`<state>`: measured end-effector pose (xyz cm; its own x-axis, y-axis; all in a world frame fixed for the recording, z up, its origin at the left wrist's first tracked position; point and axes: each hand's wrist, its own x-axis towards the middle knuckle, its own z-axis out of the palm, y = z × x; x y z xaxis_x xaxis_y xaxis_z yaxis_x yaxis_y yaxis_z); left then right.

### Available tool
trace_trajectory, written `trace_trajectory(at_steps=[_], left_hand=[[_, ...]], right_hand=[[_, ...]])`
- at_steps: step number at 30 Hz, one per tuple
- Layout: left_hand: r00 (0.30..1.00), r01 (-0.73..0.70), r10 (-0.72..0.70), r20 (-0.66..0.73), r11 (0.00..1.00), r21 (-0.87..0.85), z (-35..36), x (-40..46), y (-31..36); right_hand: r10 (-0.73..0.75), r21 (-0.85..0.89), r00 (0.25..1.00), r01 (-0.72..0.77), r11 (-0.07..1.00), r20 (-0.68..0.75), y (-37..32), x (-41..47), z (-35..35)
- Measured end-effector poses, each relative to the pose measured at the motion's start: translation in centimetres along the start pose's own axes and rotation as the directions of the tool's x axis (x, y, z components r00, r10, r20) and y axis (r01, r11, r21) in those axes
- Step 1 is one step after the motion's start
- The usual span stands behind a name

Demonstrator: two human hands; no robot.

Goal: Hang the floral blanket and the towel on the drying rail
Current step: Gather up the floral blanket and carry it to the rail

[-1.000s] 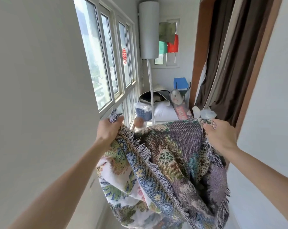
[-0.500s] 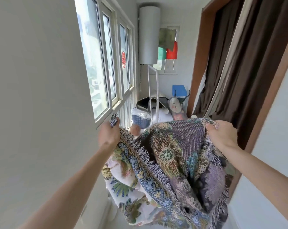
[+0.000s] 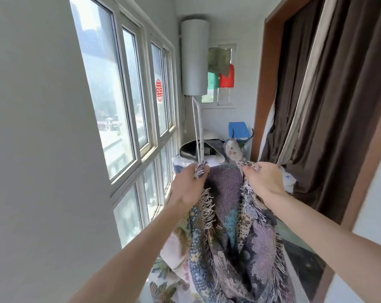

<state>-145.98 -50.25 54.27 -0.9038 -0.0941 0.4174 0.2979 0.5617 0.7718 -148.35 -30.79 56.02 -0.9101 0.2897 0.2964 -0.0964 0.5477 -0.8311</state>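
Note:
The floral blanket [image 3: 226,232], woven in purple, blue and cream with fringed edges, hangs bunched in front of me. My left hand [image 3: 187,184] is shut on its fringed top corner. My right hand [image 3: 265,179] grips the top edge a short way to the right. A white upright rail frame [image 3: 197,130] stands farther down the narrow balcony, beyond the hands. No towel can be made out.
Tall windows [image 3: 124,106] line the left wall. A white cylindrical water heater [image 3: 195,57] hangs at the far end. Brown curtains [image 3: 329,95] fill a doorway on the right. A basket, bags, a blue item [image 3: 237,130] and a stuffed toy [image 3: 233,150] crowd the far floor.
My hands have drawn closer together, folding the blanket's top edge narrower. The view has tilted up and I have moved forward along the balcony.

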Motion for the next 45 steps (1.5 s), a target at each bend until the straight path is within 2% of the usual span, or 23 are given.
trace_trajectory(at_steps=[2, 5, 8, 11, 16, 20, 24, 26, 28, 29, 30, 32, 34, 36, 39, 42, 45], left_hand=[[0.99, -0.112, 0.109, 0.093, 0.993, 0.028, 1.9, 1.3, 1.0], [0.962, -0.202, 0.135, 0.235, 0.936, 0.288, 5.5, 3.1, 1.9], [0.977, -0.17, 0.081, 0.195, 0.849, 0.5, 6.6, 4.6, 1.5], [0.988, -0.144, 0.087, 0.126, 0.808, 0.571, 6.9, 6.2, 0.9], [0.993, -0.071, 0.014, 0.113, 0.854, 0.515, 6.5, 9.0, -0.2], [0.991, -0.087, 0.04, 0.125, 0.915, 0.394, 3.8, 12.4, -1.2], [0.995, -0.013, -0.015, 0.103, 0.963, 0.268, 0.2, 16.7, -2.4], [0.989, -0.028, -0.008, 0.145, 0.969, 0.247, -0.9, 19.0, -2.8], [0.987, -0.035, 0.002, 0.162, 0.979, 0.199, -1.5, 21.0, -3.2], [0.988, -0.024, -0.001, 0.154, 0.987, 0.159, -1.9, 21.9, -3.4], [0.99, -0.016, -0.001, 0.138, 0.993, 0.12, -2.3, 22.6, -3.6], [0.992, -0.025, 0.02, 0.121, 0.999, 0.036, -3.1, 23.6, -4.0], [0.989, -0.025, 0.032, 0.141, 0.998, -0.05, -3.7, 24.4, -4.5], [0.986, -0.026, 0.035, 0.164, 0.998, -0.057, -4.3, 25.2, -5.2], [0.984, -0.005, -0.002, 0.176, 0.999, 0.04, -6.0, 26.8, -7.0], [0.985, -0.004, -0.021, 0.169, 0.989, 0.146, -7.3, 27.8, -8.6], [0.989, 0.055, -0.072, 0.131, 0.989, 0.134, -8.1, 29.1, -9.9]], right_hand=[[0.079, 0.097, 0.997, -0.08, 0.992, 0.018, -0.2, 2.1, 0.9], [0.178, 0.252, 0.982, -0.19, 0.949, 0.07, -0.5, 5.3, 2.2], [0.233, 0.385, 0.958, -0.28, 0.879, 0.166, -1.1, 7.0, 3.1], [0.218, 0.406, 0.951, -0.292, 0.866, 0.219, -1.1, 8.4, 4.0], [0.215, 0.402, 0.947, -0.299, 0.865, 0.241, -1.6, 10.6, 5.0], [0.168, 0.42, 0.947, -0.274, 0.865, 0.272, -1.7, 13.7, 4.7], [0.176, 0.446, 0.955, -0.269, 0.854, 0.239, -0.9, 16.9, 4.3], [0.187, 0.484, 0.961, -0.264, 0.834, 0.202, -0.7, 18.0, 5.0], [0.125, 0.49, 0.979, -0.188, 0.851, 0.158, -0.6, 18.8, 6.2], [0.045, 0.445, 0.989, -0.104, 0.89, 0.141, -0.6, 18.9, 6.9], [-0.064, 0.371, 0.986, 0.002, 0.928, 0.154, -0.6, 18.8, 7.8], [-0.237, 0.264, 0.912, 0.151, 0.953, 0.334, -0.4, 17.9, 10.3], [-0.213, 0.164, 0.834, 0.149, 0.975, 0.509, 0.1, 16.8, 13.5], [-0.162, 0.119, 0.8, 0.114, 0.986, 0.577, 0.7, 16.9, 16.4], [-0.116, 0.084, 0.832, 0.084, 0.993, 0.543, 0.3, 18.4, 18.1], [-0.23, 0.063, 0.872, 0.225, 0.972, 0.432, -1.5, 20.4, 16.4], [-0.333, 0.091, 0.854, 0.324, 0.942, 0.401, -4.4, 22.8, 15.2]])
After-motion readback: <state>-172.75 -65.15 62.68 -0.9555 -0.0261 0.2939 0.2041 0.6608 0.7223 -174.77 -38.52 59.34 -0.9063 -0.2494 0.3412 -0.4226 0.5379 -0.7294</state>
